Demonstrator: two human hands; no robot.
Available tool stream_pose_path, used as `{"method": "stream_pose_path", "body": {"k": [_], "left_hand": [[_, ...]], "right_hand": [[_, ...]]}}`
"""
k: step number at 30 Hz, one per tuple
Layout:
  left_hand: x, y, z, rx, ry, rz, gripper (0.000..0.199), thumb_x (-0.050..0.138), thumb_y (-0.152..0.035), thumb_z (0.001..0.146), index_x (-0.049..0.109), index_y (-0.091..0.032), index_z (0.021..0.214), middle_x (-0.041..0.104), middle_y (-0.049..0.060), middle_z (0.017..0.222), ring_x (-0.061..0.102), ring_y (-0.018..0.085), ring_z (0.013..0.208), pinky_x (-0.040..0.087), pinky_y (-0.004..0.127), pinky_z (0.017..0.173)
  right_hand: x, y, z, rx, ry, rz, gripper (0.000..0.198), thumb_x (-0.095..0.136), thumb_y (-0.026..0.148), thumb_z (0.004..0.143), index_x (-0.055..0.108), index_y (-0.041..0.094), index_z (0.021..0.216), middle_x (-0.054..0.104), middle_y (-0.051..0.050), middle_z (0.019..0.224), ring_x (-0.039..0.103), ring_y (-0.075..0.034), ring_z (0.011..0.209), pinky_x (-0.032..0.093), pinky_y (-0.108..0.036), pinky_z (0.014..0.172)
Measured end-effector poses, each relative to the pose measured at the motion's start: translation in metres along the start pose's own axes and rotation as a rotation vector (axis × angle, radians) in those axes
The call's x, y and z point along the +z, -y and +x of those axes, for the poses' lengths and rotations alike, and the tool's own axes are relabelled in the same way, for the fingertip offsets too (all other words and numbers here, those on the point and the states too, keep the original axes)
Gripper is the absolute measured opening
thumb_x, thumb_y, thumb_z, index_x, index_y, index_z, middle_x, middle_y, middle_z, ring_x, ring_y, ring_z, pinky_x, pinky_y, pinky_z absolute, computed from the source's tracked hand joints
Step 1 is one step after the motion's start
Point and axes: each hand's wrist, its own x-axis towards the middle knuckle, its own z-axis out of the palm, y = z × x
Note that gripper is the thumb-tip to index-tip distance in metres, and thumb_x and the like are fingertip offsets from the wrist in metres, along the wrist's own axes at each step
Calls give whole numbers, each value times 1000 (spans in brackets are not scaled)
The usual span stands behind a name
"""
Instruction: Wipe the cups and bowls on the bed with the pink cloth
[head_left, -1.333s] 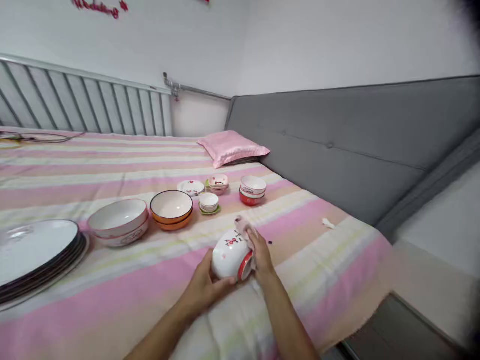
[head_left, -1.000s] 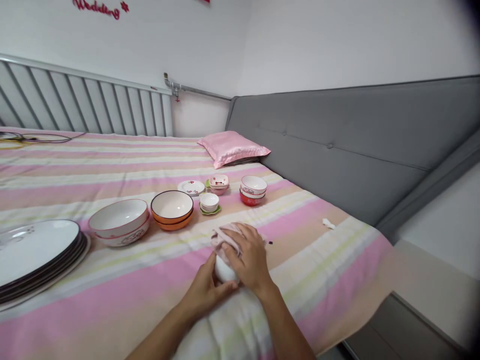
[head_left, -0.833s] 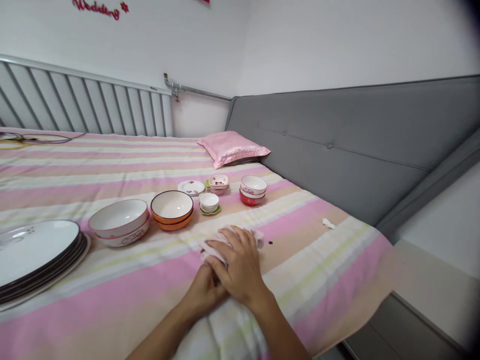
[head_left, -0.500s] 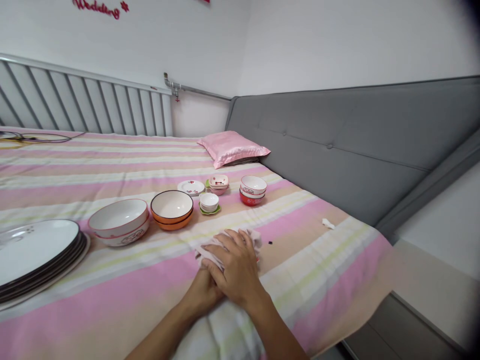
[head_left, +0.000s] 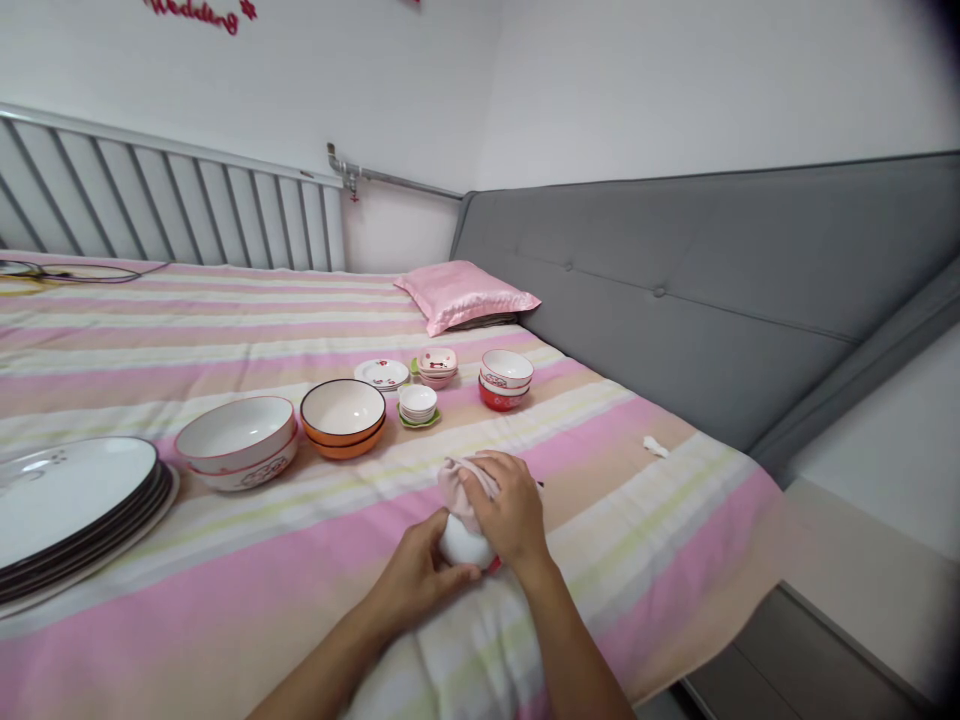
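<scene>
Both your hands are closed in on one white bowl (head_left: pixel 466 545), between them, low over the bedspread (head_left: pixel 645 560). Left hand (head_left: pixel 415 568): thumb and fingers spread around the bowl's near-left side, a partial curl, holding it; far fingertips hidden. Right hand (head_left: pixel 511 508): fingers bent over a bunched pale pink cloth (head_left: pixel 459 490), gripping it against the bowl's upper side. Bowl is mostly covered; a bit of red shows at its lower right, under your right palm. Small dark bit just beside your right knuckles.

Beyond the grip: small white bowls (head_left: pixel 418 400) stacked on a green dish, straight ahead; pink dishes (head_left: pixel 437 366) and white saucers (head_left: pixel 382 374) behind those. Stacked bowls (head_left: pixel 505 374), red one at the bottom, ahead of your right hand. Left of the grip: orange bowls (head_left: pixel 343 415), then large bowls (head_left: pixel 238 445), then plates (head_left: pixel 79 490) farthest out. Well to your right, a white scrap (head_left: pixel 656 446).
</scene>
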Motion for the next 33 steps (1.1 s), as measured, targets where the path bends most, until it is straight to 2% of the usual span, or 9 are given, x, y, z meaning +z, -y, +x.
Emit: {"method": "stream_pose_path", "body": {"k": [8, 12, 15, 18, 20, 23, 28, 31, 33], "left_hand": [[-3, 1, -2, 79, 45, 259, 38, 70, -45, 70, 60, -14, 90, 60, 3, 79, 53, 16, 68, 40, 23, 57], [-2, -1, -6, 146, 77, 428, 31, 66, -44, 76, 56, -16, 82, 57, 1, 75, 48, 13, 62, 35, 23, 53], [-2, 0, -9, 316, 82, 646, 25, 62, -41, 80, 54, -17, 79, 58, 1, 73, 50, 15, 63, 36, 25, 57], [-7, 2, -8, 540, 32, 920, 16, 53, -30, 87, 53, -18, 76, 58, 2, 69, 50, 16, 65, 38, 29, 67], [-13, 2, -6, 615, -8, 1052, 15, 45, -19, 89, 54, -19, 78, 57, 1, 67, 50, 16, 65, 40, 32, 75], [-25, 1, -2, 598, -69, 1161, 19, 42, -10, 88, 57, -20, 83, 59, 2, 71, 53, 17, 73, 38, 38, 89], [-31, 4, 0, 523, -266, 1078, 26, 51, -9, 80, 58, -22, 102, 63, 7, 101, 55, 22, 100, 34, 44, 101], [-29, 10, -1, 362, -511, 972, 52, 64, -18, 71, 50, -17, 121, 47, 17, 131, 43, 33, 122, 37, 49, 100], [-28, 14, -1, 206, -616, 864, 69, 69, -25, 66, 44, -13, 129, 40, 21, 137, 38, 37, 127, 37, 52, 101]], "right_hand": [[-3, -36, 7, 345, 122, 433, 34, 49, 45, 83, 69, 18, 89, 70, -4, 88, 61, -20, 85, 45, -29, 77], [-8, -41, 6, 393, 154, 478, 37, 51, 46, 81, 69, 16, 93, 71, -4, 91, 62, -21, 87, 47, -29, 76], [-12, -36, 5, 421, 191, 542, 37, 54, 44, 79, 66, 18, 102, 70, -5, 97, 63, -22, 91, 48, -30, 77], [-11, -31, 4, 352, 194, 616, 42, 57, 29, 76, 57, 22, 117, 65, -4, 116, 60, -22, 105, 46, -32, 90], [-5, -30, 3, 262, 173, 582, 52, 54, 17, 73, 51, 23, 124, 57, -4, 128, 53, -20, 118, 40, -33, 101], [9, -34, 1, 170, 161, 439, 61, 48, 9, 69, 47, 22, 128, 52, -5, 134, 46, -19, 125, 32, -36, 108], [20, -43, -2, 144, 151, 269, 50, 48, 13, 73, 51, 19, 123, 57, -8, 126, 51, -21, 119, 38, -38, 103], [16, -44, -3, 159, 164, 188, 41, 50, 22, 80, 52, 22, 121, 60, -7, 122, 54, -21, 113, 41, -39, 98], [12, -44, -3, 175, 171, 112, 37, 52, 25, 81, 55, 23, 118, 62, -7, 116, 56, -22, 109, 43, -38, 94]]}}
